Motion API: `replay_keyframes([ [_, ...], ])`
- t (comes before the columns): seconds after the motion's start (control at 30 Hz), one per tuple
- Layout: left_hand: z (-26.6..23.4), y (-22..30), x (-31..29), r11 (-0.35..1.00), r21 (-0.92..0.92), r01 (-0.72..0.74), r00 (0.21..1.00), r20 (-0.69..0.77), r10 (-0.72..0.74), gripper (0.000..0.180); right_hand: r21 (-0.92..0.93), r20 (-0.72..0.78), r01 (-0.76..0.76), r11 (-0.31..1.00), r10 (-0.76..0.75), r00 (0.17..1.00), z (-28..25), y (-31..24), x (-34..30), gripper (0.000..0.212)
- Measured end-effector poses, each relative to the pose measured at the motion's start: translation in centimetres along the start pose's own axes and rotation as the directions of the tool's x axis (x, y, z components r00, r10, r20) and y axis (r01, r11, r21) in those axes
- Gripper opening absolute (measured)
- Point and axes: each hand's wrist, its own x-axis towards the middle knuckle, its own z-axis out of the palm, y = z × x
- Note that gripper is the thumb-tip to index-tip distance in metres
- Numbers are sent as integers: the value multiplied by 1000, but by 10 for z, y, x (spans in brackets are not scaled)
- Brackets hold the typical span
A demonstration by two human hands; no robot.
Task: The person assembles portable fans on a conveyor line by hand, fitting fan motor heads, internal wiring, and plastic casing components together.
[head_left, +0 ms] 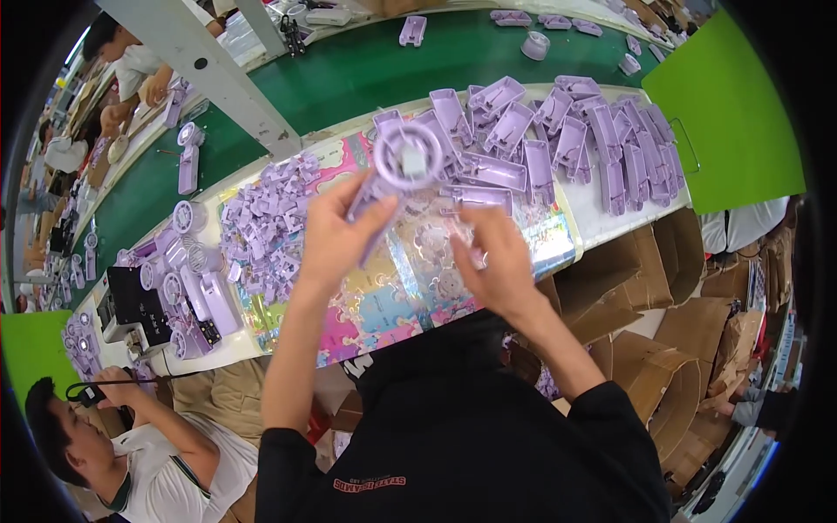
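Note:
My left hand (340, 228) grips a light purple handheld fan casing by its handle. The casing's round ring head (407, 155) points up and away from me, and a pale piece shows inside the ring. To its right, my right hand (499, 261) hovers over the worktop with fingers bent and thumb apart from them; it looks slightly blurred, and I make out nothing held. Beyond both hands lies a heap of purple handle shells (493, 172). Left of my left hand is a pile of small purple plastic parts (270, 222).
A colourful printed sheet (366, 318) covers the worktop. Fans and a black box (138, 305) stand at left. A green conveyor belt (340, 78) runs behind, with a metal post (205, 74) before it. Cardboard boxes (654, 362) sit at right. A seated person (166, 453) is at lower left.

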Motion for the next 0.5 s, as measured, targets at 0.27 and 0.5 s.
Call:
replay_keyframes([
  [0.27,-41,-30,163,990,126,60,975,-221,-31,33,-57,151,198,978,-188,970,64,31,-50,13],
  [0.5,-75,-90,254,723,560,403,837,-546,-44,50,-70,121,141,988,-132,984,62,26,-47,12],
])
